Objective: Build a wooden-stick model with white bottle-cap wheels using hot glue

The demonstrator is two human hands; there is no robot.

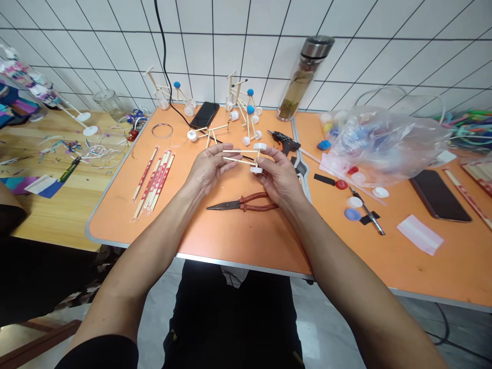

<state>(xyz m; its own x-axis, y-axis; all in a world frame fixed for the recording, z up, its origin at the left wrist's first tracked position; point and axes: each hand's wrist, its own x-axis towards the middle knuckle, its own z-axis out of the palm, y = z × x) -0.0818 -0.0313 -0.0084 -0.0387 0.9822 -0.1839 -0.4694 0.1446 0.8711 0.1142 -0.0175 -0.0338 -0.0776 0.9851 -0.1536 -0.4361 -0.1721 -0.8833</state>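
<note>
Between my hands is a small frame of thin wooden sticks (240, 151) with white round caps (260, 147) as wheels at its right end. My right hand (280, 177) pinches the frame beside the caps. At the frame's left end, my left hand (209, 169) has its fingers around the stick ends. Red-handled pliers (242, 203) lie on the orange table (230, 236) just below my hands, partly behind the right one. A black glue gun (284, 141) rests beyond my right hand. Stick models with white wheels and blue balls (250, 109) stand behind.
Wrapped chopsticks (156, 179) lie at the left. A tall tea bottle (303, 79) and a phone (205, 115) are at the back. On the right are a plastic bag (380, 143), loose caps (352, 214), a knife (367, 211) and another phone (440, 196).
</note>
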